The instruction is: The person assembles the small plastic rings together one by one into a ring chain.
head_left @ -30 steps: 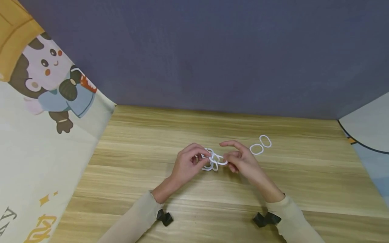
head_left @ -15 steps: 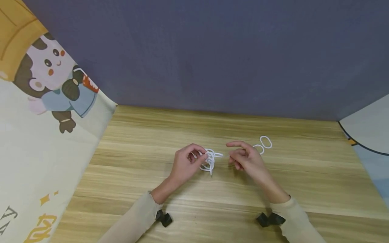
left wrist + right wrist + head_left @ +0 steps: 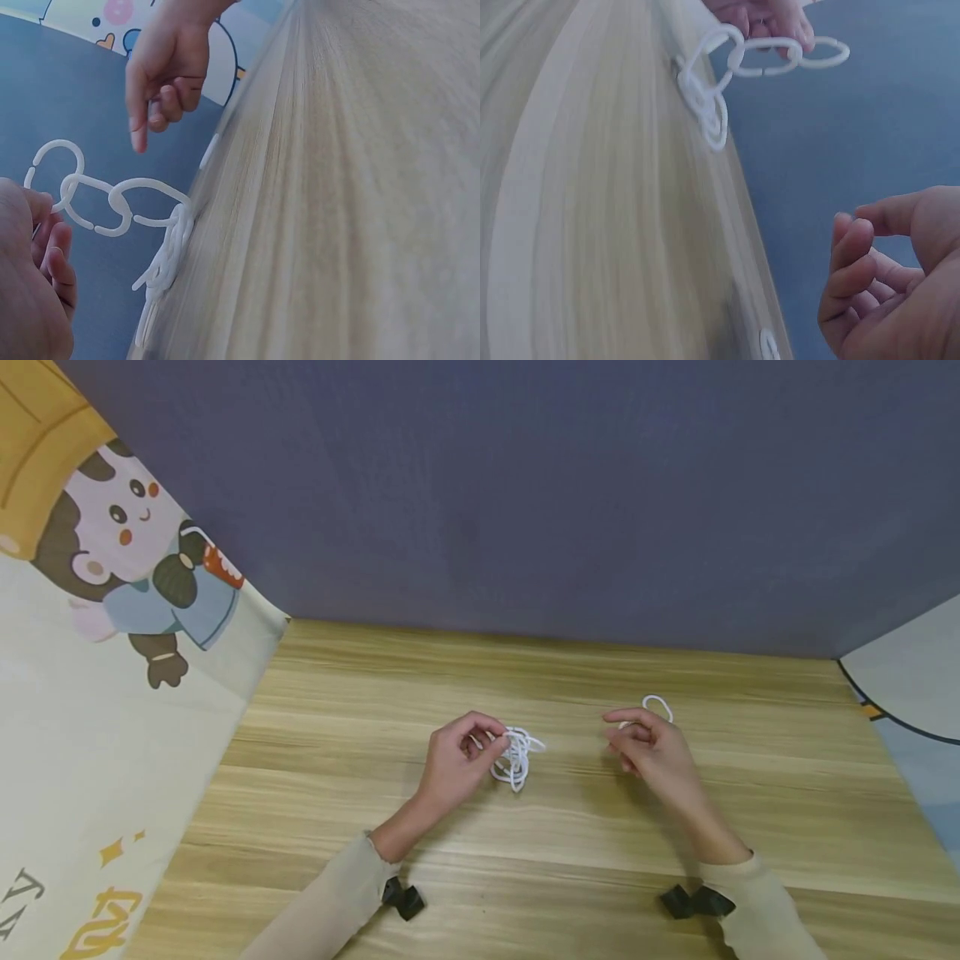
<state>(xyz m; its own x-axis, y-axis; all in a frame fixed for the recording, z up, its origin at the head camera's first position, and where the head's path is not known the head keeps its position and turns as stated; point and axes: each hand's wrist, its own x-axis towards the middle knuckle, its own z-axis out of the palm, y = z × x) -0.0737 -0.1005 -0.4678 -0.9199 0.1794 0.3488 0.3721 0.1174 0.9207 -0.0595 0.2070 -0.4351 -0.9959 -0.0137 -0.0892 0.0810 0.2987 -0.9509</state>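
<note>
A chain of white plastic oval links [image 3: 517, 787] lies bunched on the wooden table. My left hand [image 3: 457, 760] pinches a link at its raised end between thumb and fingertips. In the left wrist view a few joined links [image 3: 147, 181] rise from the heap to that hand, each with a small gap in its loop. My right hand [image 3: 663, 756] is held over the table to the right, fingers loosely bent and nothing in them. Just beyond it lies a loose white link [image 3: 658, 697]; another is mostly hidden behind the fingers.
The wooden tabletop [image 3: 360, 693] ends at a dark blue-grey wall [image 3: 525, 510] at the back. A pale panel with a cartoon figure [image 3: 142, 543] stands on the left, another pale panel [image 3: 915, 668] on the right. Black wrist mounts [image 3: 405, 900] hang by both sleeves.
My right hand has let go of the chain and moved right toward the loose links, now covering most of one. The left hand stays with the chain, whose free link has swung down.
</note>
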